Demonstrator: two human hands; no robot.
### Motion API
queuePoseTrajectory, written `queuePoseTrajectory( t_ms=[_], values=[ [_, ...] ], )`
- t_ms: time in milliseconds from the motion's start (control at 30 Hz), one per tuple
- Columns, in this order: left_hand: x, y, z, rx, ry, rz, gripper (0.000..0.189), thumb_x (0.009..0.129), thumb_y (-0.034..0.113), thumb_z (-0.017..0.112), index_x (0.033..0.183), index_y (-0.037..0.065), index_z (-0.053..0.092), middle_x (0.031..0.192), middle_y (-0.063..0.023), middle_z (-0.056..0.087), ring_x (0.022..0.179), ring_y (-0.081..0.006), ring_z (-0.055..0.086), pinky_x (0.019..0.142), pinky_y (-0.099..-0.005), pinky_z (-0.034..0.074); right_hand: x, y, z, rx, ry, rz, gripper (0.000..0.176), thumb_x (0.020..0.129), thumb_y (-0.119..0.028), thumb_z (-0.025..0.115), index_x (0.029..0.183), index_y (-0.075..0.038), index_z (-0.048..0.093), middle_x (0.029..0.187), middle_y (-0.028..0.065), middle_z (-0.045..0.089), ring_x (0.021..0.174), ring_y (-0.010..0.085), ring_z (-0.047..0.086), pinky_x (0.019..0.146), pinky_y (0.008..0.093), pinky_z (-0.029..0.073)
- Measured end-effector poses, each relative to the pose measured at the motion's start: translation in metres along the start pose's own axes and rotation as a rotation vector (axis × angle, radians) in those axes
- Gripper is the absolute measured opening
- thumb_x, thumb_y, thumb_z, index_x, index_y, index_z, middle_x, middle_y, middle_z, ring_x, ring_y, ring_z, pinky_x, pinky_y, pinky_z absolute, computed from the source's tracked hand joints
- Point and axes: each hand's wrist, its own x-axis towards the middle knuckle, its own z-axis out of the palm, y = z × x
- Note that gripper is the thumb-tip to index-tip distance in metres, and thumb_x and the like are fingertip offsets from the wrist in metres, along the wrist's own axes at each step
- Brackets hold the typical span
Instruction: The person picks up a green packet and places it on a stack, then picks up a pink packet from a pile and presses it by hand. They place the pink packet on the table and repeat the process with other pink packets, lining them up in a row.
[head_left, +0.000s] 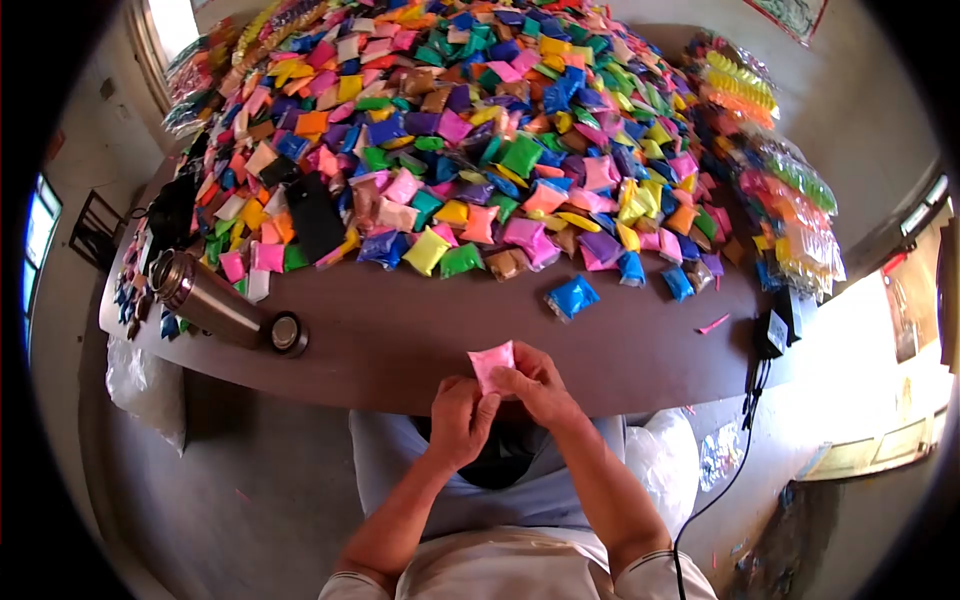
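Note:
A small pink packet (489,360) is held up over the table's near edge. My right hand (540,385) pinches it between thumb and fingers. Just left of and below the packet, my left hand (461,415) is closed with its fingers curled and thumb up; whatever it holds, if anything, is hidden. Beyond both hands rises a large heap of colourful packets (450,125). One blue packet (572,298) lies apart, in front of the heap.
A steel thermos (215,305) lies at the left beside its round lid (288,333). A dark phone (314,220) rests on the heap. At the right edge of the table (420,335) sits a black power adapter (771,334) with a hanging cable. Bundled packs (790,200) are stacked behind.

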Motion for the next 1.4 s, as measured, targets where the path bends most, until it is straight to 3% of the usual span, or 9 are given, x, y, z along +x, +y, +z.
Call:
queuePoseTrajectory(
  t_ms=[200, 267, 500, 633, 1000, 1167, 1267, 1367, 1400],
  values=[
    [0.002, 0.004, -0.001, 0.035, -0.027, 0.063, 0.03, 0.092, 0.03, 0.054, 0.081, 0.003, 0.061, 0.076, -0.0123, 0.061, 0.076, -0.0335, 0.057, 0.08, -0.0402, 0.042, -0.003, 0.015, -0.01, -0.021, -0.026, -0.044, 0.021, 0.09, -0.016, 0.06, 0.103, 0.0, 0.059, 0.091, 0.0006, 0.061, 0.082, 0.0074, 0.057, 0.074, 0.0237, 0.048],
    [0.001, 0.005, -0.003, -0.074, 0.031, -0.079, 0.031, 0.092, 0.031, 0.055, 0.079, 0.003, 0.06, 0.073, -0.0129, 0.061, 0.076, -0.0323, 0.057, 0.078, -0.0396, 0.043, -0.003, 0.007, 0.003, -0.008, 0.068, -0.032, 0.02, 0.09, -0.015, 0.06, 0.103, 0.0, 0.059, 0.093, 0.0011, 0.062, 0.082, 0.0075, 0.057, 0.074, 0.0234, 0.048],
    [0.001, 0.001, -0.005, -0.023, -0.052, -0.039, 0.028, 0.09, 0.03, 0.056, 0.082, 0.004, 0.059, 0.072, -0.0131, 0.058, 0.074, -0.0349, 0.055, 0.075, -0.0402, 0.043, 0.003, 0.012, -0.012, -0.024, -0.078, 0.0, 0.02, 0.092, -0.012, 0.056, 0.107, 0.001, 0.059, 0.095, 0.0018, 0.063, 0.086, 0.0095, 0.058, 0.079, 0.0254, 0.049],
    [0.002, 0.001, -0.001, 0.021, 0.006, 0.033, 0.018, 0.085, 0.018, 0.062, 0.075, 0.003, 0.057, 0.068, -0.0126, 0.056, 0.07, -0.0338, 0.056, 0.075, -0.0404, 0.044, 0.013, 0.001, 0.007, 0.372, 0.28, -0.015, 0.018, 0.091, -0.006, 0.055, 0.107, 0.0, 0.061, 0.094, 0.0021, 0.064, 0.085, 0.0114, 0.061, 0.077, 0.0264, 0.05],
    [0.0, 0.002, -0.002, 0.036, 0.026, 0.084, 0.011, 0.079, 0.008, 0.066, 0.072, 0.005, 0.057, 0.063, -0.0095, 0.056, 0.068, -0.0313, 0.058, 0.078, -0.0416, 0.044, 0.092, -0.022, 0.039, -0.287, 0.147, 0.002, 0.031, 0.084, -0.014, 0.068, 0.109, -0.001, 0.055, 0.089, 0.0028, 0.062, 0.078, 0.007, 0.057, 0.063, 0.0235, 0.046],
    [-0.003, -0.004, 0.0, 0.04, 0.007, 0.129, 0.006, 0.079, 0.008, 0.064, 0.083, 0.006, 0.061, 0.075, -0.0097, 0.063, 0.074, -0.0295, 0.06, 0.081, -0.041, 0.045, 0.138, 0.015, 0.054, -0.685, 0.017, 0.06, 0.039, 0.076, -0.019, 0.072, 0.106, 0.001, 0.056, 0.082, 0.0108, 0.062, 0.076, 0.0158, 0.061, 0.063, 0.032, 0.05],
    [-0.006, -0.008, 0.001, 0.03, -0.076, 0.07, 0.012, 0.077, 0.005, 0.063, 0.089, 0.006, 0.062, 0.086, -0.0082, 0.063, 0.088, -0.0301, 0.06, 0.085, -0.0415, 0.044, 0.156, 0.034, 0.066, -0.765, 0.007, 0.016, 0.037, 0.079, -0.014, 0.07, 0.108, 0.002, 0.055, 0.084, 0.0122, 0.064, 0.071, 0.0141, 0.063, 0.057, 0.0278, 0.051],
    [-0.005, -0.008, -0.001, 0.028, -0.085, 0.066, 0.021, 0.075, 0.004, 0.063, 0.095, 0.006, 0.062, 0.093, -0.0091, 0.063, 0.091, -0.0312, 0.059, 0.088, -0.0412, 0.044, 0.159, 0.039, 0.078, -0.935, 0.041, -0.252, 0.035, 0.077, -0.015, 0.069, 0.108, -0.002, 0.058, 0.084, 0.0135, 0.066, 0.072, 0.0161, 0.064, 0.061, 0.0293, 0.052],
    [-0.006, -0.009, -0.002, 0.023, -0.087, 0.067, 0.021, 0.075, 0.004, 0.063, 0.095, 0.006, 0.062, 0.093, -0.0091, 0.063, 0.091, -0.0312, 0.059, 0.088, -0.0412, 0.044, 0.158, 0.04, 0.081, -0.872, 0.055, -0.125, 0.038, 0.077, -0.021, 0.069, 0.11, -0.004, 0.06, 0.088, 0.0156, 0.067, 0.078, 0.0235, 0.066, 0.07, 0.0332, 0.052]
  ],
)
